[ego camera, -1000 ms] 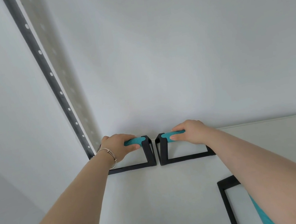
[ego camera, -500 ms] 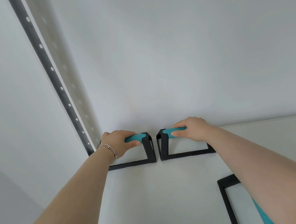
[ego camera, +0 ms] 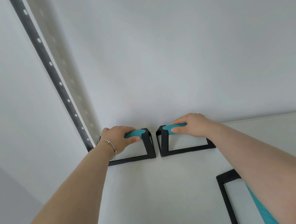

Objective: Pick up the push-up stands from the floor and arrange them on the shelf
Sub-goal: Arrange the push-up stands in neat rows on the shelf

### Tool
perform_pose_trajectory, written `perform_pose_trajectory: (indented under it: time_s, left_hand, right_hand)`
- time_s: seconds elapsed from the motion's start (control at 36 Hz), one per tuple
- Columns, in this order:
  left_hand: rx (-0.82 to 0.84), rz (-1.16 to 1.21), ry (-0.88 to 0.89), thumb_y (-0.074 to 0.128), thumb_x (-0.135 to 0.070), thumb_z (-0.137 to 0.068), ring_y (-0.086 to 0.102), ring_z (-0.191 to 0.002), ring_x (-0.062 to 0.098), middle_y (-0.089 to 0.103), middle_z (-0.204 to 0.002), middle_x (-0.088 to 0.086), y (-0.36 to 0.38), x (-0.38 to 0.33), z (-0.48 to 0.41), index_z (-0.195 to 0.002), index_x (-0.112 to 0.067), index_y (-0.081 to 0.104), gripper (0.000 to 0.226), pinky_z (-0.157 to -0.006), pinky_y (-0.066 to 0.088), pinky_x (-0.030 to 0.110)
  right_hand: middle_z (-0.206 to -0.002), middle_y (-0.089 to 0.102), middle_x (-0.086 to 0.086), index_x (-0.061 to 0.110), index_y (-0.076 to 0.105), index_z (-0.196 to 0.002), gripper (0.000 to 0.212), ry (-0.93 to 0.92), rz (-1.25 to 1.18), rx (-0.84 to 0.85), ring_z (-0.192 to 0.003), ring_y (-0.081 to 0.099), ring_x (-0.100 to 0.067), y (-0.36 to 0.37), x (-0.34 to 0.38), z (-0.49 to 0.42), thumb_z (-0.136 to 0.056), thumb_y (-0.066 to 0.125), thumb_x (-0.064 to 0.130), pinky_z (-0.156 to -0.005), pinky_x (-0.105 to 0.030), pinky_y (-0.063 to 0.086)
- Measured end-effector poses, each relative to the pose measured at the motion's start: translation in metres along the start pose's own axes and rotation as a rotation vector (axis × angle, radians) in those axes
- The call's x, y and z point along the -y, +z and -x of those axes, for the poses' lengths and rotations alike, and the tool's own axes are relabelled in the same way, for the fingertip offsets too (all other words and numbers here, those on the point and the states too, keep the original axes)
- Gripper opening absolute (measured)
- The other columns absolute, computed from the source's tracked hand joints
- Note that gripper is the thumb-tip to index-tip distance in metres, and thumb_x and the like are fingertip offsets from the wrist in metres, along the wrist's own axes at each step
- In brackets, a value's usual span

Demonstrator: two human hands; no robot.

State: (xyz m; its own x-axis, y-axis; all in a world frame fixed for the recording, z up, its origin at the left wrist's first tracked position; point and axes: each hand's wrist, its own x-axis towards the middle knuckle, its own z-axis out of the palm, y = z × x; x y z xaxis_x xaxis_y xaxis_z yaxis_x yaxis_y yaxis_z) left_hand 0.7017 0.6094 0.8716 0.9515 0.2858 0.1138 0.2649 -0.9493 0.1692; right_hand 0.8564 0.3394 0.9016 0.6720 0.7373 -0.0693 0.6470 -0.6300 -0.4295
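Observation:
Two black push-up stands with teal grips stand side by side at the back of the white shelf [ego camera: 157, 197], close to the wall. My left hand [ego camera: 117, 139] is wrapped around the teal grip of the left stand [ego camera: 147, 144]. My right hand [ego camera: 192, 125] grips the teal bar of the right stand [ego camera: 164, 142]. A narrow gap separates the two frames. A third push-up stand [ego camera: 227, 196] lies at the near right of the shelf, partly hidden under my right forearm.
A dark perforated shelf upright [ego camera: 51, 72] runs up the left corner beside the left stand. The white back wall [ego camera: 172, 50] rises directly behind both stands. A white side panel [ego camera: 1, 96] closes off the left.
Both hands have pushed the two stands slightly farther back toward the wall; the grips stay the same.

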Motion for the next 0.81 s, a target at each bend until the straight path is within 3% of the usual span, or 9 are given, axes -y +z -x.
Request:
perform_pose_trajectory:
  time_s: [0.25, 0.81]
  left_hand:
    - [-0.003, -0.01, 0.011, 0.039, -0.067, -0.087, 0.055, -0.09, 0.009, 0.064, -0.096, -0.021, -0.001, -0.0009, 0.0015, -0.111, -0.049, 0.055, 0.034, -0.082, 0.026, 0.033]
    - [0.016, -0.04, 0.027, 0.036, -0.065, -0.089, 0.052, -0.094, 0.011, 0.062, -0.1, -0.019, -0.0035, -0.0044, 0.0034, -0.112, -0.047, 0.055, 0.034, -0.083, 0.027, 0.035]
  right_hand:
    - [-0.113, 0.066, 0.012, 0.039, 0.064, -0.12, 0.04, -0.008, 0.015, -0.009, -0.109, 0.054, -0.016, -0.0002, 0.0005, 0.0014, -0.09, 0.05, 0.06, -0.102, -0.037, 0.039]
    - [-0.104, 0.067, 0.012, 0.04, 0.066, -0.111, 0.034, -0.033, 0.046, -0.031, -0.103, 0.055, -0.016, 0.002, -0.0008, 0.0031, -0.091, 0.048, 0.06, -0.098, -0.037, 0.039]
